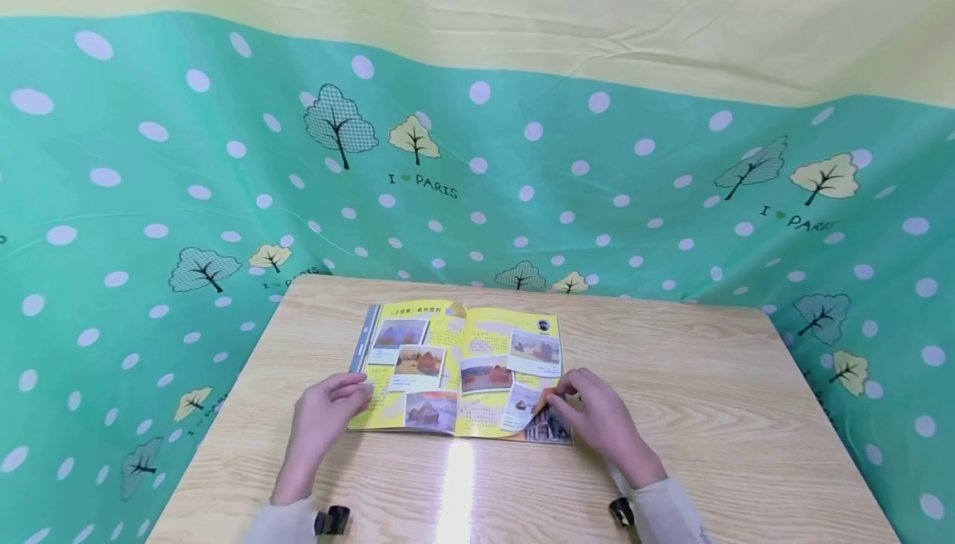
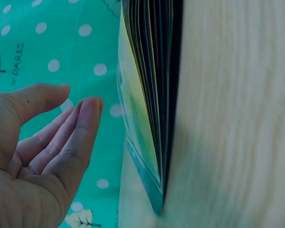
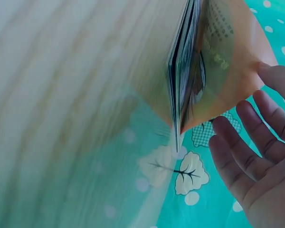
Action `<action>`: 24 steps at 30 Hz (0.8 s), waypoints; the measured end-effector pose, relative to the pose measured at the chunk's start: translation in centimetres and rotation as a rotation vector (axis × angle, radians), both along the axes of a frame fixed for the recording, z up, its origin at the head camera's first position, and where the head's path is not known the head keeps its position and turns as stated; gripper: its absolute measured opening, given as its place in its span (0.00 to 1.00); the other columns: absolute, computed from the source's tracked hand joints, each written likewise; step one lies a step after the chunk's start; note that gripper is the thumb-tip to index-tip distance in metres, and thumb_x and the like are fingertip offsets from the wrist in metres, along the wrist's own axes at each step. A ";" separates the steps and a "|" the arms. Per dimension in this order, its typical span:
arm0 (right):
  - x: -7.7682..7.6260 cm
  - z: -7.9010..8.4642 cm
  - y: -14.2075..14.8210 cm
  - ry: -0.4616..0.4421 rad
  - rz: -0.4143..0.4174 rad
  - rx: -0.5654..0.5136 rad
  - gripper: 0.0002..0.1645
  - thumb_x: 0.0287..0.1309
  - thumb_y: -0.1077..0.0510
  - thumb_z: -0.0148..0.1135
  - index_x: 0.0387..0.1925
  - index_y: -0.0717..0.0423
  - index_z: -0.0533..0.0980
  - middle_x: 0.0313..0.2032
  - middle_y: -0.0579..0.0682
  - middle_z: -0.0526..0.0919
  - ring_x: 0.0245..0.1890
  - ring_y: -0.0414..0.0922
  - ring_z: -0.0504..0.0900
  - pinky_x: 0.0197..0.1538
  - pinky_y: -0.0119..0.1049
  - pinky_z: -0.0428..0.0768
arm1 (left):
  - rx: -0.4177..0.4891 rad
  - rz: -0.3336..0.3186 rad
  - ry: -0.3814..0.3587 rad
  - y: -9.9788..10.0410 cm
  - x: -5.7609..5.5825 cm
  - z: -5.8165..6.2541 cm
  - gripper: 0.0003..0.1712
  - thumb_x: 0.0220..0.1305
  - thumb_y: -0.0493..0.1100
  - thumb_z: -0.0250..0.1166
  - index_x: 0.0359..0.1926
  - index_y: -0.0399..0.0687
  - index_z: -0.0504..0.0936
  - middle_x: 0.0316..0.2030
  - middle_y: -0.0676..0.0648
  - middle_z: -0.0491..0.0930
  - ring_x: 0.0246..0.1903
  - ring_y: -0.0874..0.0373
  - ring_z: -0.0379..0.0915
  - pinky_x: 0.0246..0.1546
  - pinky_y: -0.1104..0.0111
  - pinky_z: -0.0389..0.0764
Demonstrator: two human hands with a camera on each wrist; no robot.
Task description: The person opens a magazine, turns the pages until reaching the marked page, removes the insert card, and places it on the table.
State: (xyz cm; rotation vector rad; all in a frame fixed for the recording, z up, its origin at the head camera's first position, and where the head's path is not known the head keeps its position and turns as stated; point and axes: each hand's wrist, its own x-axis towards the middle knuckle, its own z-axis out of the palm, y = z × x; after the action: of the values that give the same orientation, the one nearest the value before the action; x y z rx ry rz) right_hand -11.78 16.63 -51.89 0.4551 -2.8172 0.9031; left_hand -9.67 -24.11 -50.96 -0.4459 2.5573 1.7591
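A magazine lies spread on the table, its yellow pages printed with text and pictures of haystacks. My right hand pinches the lower outer corner of the right-hand page between thumb and forefinger. That corner bends up, and part of a dark picture shows beneath. In the right wrist view the page's orange underside curves up to the thumb, while the other fingers are spread loosely. At the magazine's left edge is my left hand; the left wrist view shows its thumb and fingers apart, holding nothing.
The light wooden table extends around the magazine, with a bright glare strip in front. A green dotted curtain with tree prints hangs behind and at both sides. Black clips sit by both wrists.
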 end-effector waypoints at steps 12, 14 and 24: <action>0.0 0.3 -1.2 0.110 0.083 -0.019 0.09 0.59 0.58 0.73 0.40 0.48 0.81 0.38 0.41 0.82 0.37 0.41 0.81 0.40 0.32 0.83 | 0.052 -0.182 0.114 6.4 -2.9 1.0 0.14 0.61 0.37 0.72 0.47 0.37 0.86 0.38 0.46 0.87 0.37 0.54 0.85 0.36 0.69 0.87; 0.0 0.3 -1.4 0.128 0.110 -0.022 0.10 0.59 0.59 0.72 0.42 0.49 0.82 0.40 0.42 0.83 0.39 0.41 0.82 0.42 0.32 0.84 | 0.039 -0.224 0.135 7.6 -3.3 1.2 0.14 0.61 0.39 0.72 0.47 0.37 0.87 0.37 0.47 0.87 0.36 0.56 0.85 0.35 0.70 0.86; 0.1 0.3 -2.1 0.161 0.249 -0.056 0.14 0.63 0.65 0.66 0.50 0.54 0.81 0.53 0.48 0.83 0.56 0.42 0.79 0.58 0.39 0.80 | 0.102 -0.440 0.176 12.8 -4.4 0.9 0.16 0.63 0.42 0.70 0.48 0.35 0.85 0.37 0.48 0.87 0.35 0.57 0.85 0.37 0.68 0.86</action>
State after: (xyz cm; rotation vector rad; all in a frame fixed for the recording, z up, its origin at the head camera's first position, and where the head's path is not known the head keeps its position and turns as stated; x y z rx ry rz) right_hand -11.67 14.57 -51.57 0.8451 -2.6217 0.9405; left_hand -14.06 -11.34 -50.02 0.2680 2.4040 1.8077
